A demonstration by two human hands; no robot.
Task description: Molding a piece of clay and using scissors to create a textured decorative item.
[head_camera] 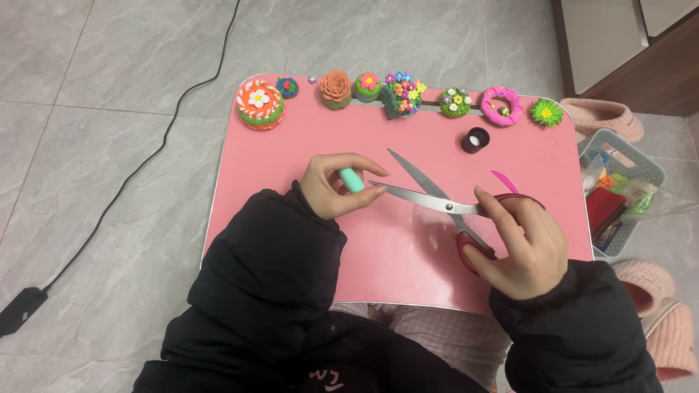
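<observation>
Right hand (526,244) gripping open scissors (444,204), left hand (336,185) pinching teal clay (352,180), pink table (408,247), grey tiles (109,145)

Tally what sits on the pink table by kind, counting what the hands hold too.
Clay flower models along the far edge: 8
Scissors, red-handled, in the right hand: 1
Teal clay piece, in the left hand: 1
Small black ring-shaped item: 1
Pink tool tip behind the right hand: 1
Total: 12

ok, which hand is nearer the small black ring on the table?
Right. The right hand, holding the scissors, sits below and just right of the small black ring; the left hand is further left.
</observation>
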